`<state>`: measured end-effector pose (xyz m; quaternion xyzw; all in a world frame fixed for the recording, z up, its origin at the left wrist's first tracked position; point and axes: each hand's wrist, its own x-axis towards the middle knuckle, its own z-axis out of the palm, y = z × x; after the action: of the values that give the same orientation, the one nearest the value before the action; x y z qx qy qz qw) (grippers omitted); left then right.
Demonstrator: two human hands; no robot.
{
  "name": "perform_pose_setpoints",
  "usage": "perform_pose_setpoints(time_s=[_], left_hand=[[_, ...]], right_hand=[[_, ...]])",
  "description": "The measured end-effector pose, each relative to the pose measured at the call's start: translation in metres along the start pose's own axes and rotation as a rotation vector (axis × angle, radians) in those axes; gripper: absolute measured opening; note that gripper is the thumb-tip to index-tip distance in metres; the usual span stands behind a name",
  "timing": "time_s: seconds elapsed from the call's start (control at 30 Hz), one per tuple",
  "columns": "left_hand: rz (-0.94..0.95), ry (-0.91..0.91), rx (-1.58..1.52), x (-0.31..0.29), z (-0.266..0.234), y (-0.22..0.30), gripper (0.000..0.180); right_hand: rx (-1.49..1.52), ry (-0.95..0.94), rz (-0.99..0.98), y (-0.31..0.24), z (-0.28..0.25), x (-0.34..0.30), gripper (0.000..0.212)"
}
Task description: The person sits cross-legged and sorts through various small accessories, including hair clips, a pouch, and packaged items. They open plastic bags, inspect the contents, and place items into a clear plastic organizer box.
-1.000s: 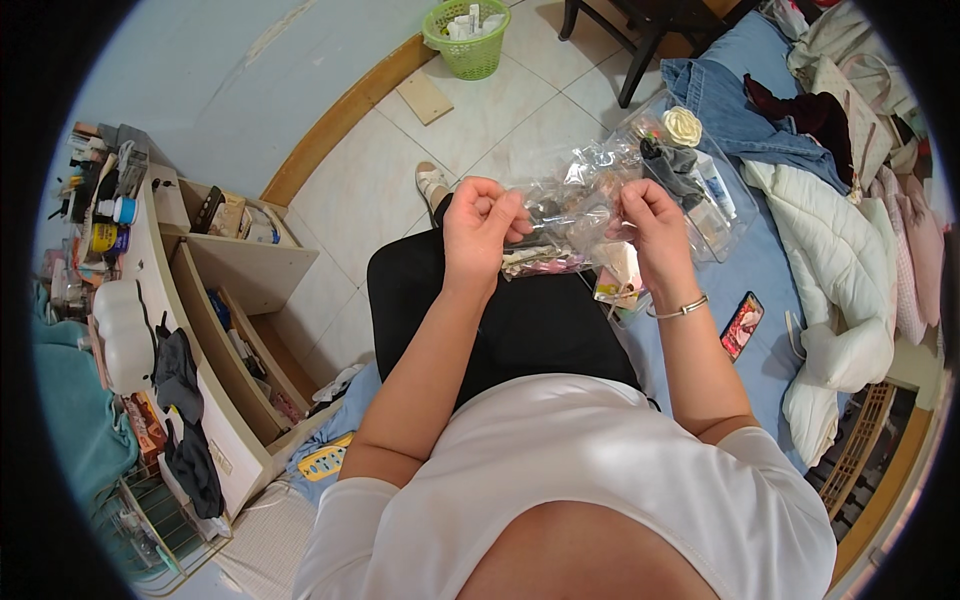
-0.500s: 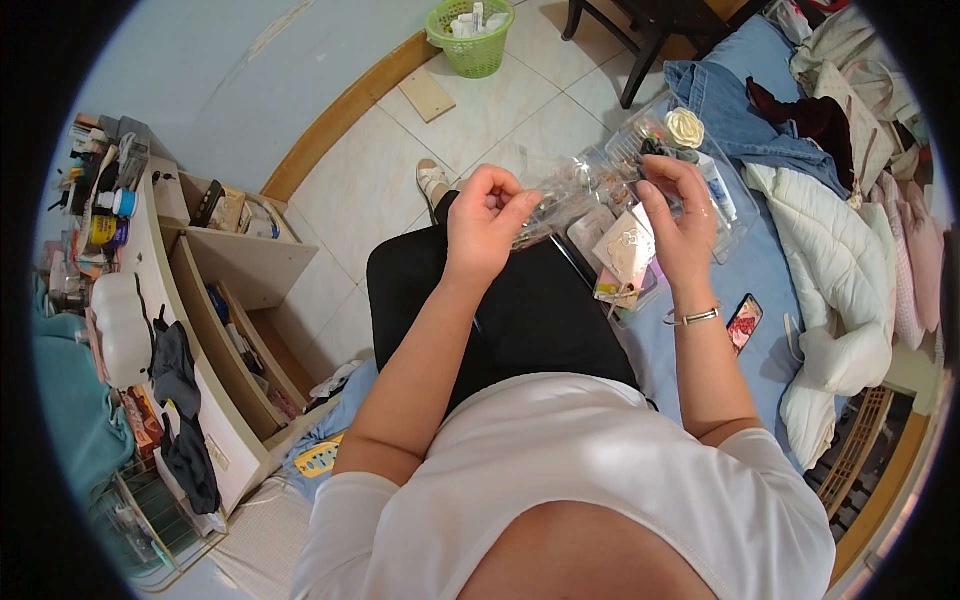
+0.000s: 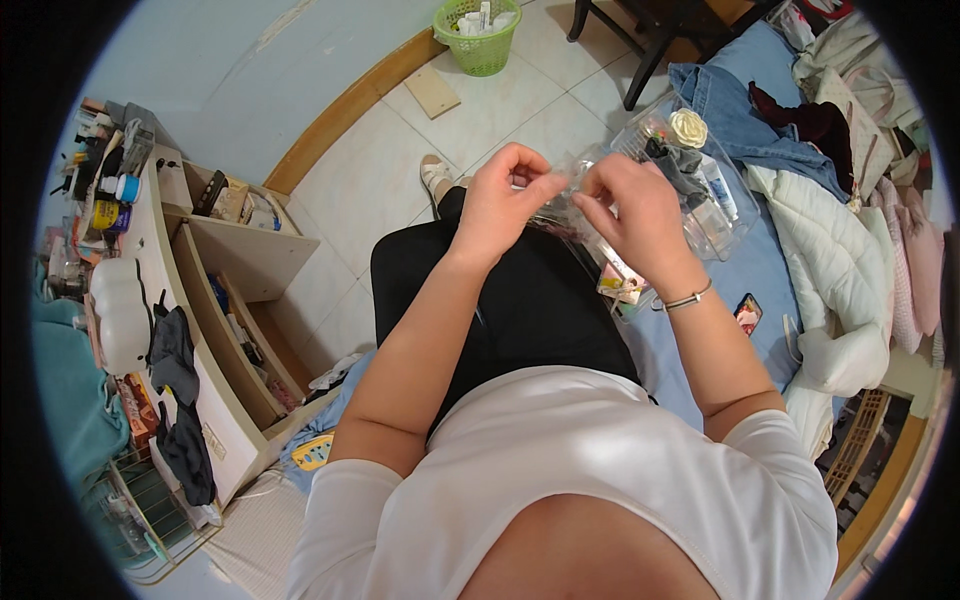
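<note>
waste basket (image 3: 478,40): lime green | bedsheet (image 3: 755,275): light blue | trousers (image 3: 520,310): black | T-shirt (image 3: 600,470): white | jacket (image 3: 835,260): white | jeans (image 3: 730,110): blue denim

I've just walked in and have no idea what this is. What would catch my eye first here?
First, the two hands meeting at the centre: the left hand and right hand pinch a small clear plastic bag above the lap. Just right of them, a clear plastic box with a cream fabric rose sits on the blue bedsheet. At top, a green basket stands on the tiled floor.

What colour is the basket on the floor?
Bright green basket, with an open mesh wall; seen in the head view.
</note>
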<state>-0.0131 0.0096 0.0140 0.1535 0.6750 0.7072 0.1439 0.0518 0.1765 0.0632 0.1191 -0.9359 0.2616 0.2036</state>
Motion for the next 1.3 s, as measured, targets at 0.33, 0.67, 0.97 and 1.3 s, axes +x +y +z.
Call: perform_pose_setpoints(time_s=[0.33, 0.67, 0.97, 1.3], left_hand=[[-0.342, -0.296, -0.627, -0.032, -0.014, -0.037, 0.046], [-0.3, -0.082, -0.232, -0.025, -0.008, -0.019, 0.036], [-0.275, 0.03, -0.114, -0.021, -0.007, -0.008, 0.039], [-0.269, -0.089, -0.215, -0.022, 0.005, -0.016, 0.05]], right_hand=[[0.666, 0.098, 0.526, 0.032, 0.007, -0.008, 0.011], [0.949, 0.05, 0.76, 0.05, 0.021, -0.038, 0.009], [1.404, 0.0, 0.962, 0.05, 0.031, -0.06, 0.023], [1.591, -0.109, 0.879, 0.05, 0.031, -0.072, 0.022]])
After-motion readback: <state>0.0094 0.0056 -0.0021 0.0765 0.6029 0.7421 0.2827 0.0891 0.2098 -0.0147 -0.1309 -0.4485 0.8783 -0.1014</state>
